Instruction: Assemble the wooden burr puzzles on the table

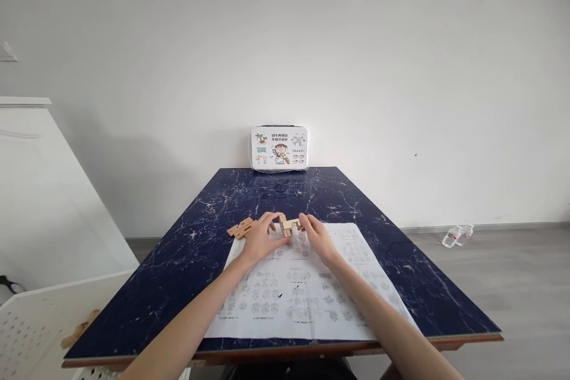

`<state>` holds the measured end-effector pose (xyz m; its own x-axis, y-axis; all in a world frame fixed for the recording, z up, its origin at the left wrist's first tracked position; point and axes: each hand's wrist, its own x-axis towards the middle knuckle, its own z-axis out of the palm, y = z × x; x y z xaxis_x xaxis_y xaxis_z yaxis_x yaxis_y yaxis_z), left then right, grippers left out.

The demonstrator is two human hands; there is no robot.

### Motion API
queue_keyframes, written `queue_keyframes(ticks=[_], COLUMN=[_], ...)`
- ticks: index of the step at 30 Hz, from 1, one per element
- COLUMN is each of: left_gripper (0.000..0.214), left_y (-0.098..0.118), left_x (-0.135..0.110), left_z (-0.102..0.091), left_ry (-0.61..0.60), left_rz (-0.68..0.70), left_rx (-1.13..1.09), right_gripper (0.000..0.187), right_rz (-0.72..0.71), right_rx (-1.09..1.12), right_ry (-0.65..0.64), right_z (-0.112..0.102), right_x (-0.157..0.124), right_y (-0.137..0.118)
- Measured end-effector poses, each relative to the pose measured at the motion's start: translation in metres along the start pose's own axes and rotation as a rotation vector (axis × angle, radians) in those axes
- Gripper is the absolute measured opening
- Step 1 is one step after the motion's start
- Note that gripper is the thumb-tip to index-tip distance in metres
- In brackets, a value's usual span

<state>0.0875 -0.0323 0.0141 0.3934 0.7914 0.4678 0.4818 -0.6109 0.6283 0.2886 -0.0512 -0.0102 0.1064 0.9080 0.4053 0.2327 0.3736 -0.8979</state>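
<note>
Blocks (pixel 290 224) between both hands, above printed sheet (pixel 312 329). Left hand (pixel 262 236) half-curled, gripping one side; right hand (pixel 316 236) pinching other end, fingertips nearly together. Uneven pressure could twist blocks apart; careless knuckles could knock loose wooden pieces (pixel 241 233).

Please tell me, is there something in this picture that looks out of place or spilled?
Yes: clear plastic bottles lie on the floor by the wall, right of the table, an unusual place for them. No spill shows on the table; the held wooden pieces are too small to check.
</note>
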Motion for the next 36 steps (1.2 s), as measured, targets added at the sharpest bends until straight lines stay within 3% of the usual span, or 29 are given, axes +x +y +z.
queue_keyframes(ticks=[6,11,16,22,27,33,36], left_gripper=[0.055,0.068,0.063,0.063,0.07,0.043,0.038], left_y=[-0.006,-0.009,-0.009,-0.012,-0.017,-0.016,-0.016], left_x=[0.0,-0.001,-0.002,-0.002,-0.005,-0.007,-0.006], left_z=[0.002,0.005,0.006,0.008,0.011,0.012,0.012], left_ry=[0.069,0.002,-0.019,-0.065,-0.134,-0.098,-0.07], left_rz=[-0.106,-0.156,-0.081,-0.001,0.111,0.188,0.184], left_rx=[0.068,0.192,0.33,0.375,0.328,0.355,0.387], right_gripper=[0.053,0.051,0.042,0.032,0.03,0.031,0.029], right_rz=[0.122,0.137,0.142,0.118,0.009,-0.133,-0.158], right_rx=[0.147,-0.153,-0.4,-0.463,-0.409,-0.328,-0.313], right_ry=[0.039,0.079,0.027,-0.066,-0.175,-0.351,-0.363], right_z=[-0.001,-0.001,0.0,0.003,0.005,0.007,0.007], right_x=[0.001,-0.002,-0.005,-0.005,-0.007,-0.013,-0.014], right_y=[0.002,0.004,0.002,0.005,0.005,-0.005,-0.007])
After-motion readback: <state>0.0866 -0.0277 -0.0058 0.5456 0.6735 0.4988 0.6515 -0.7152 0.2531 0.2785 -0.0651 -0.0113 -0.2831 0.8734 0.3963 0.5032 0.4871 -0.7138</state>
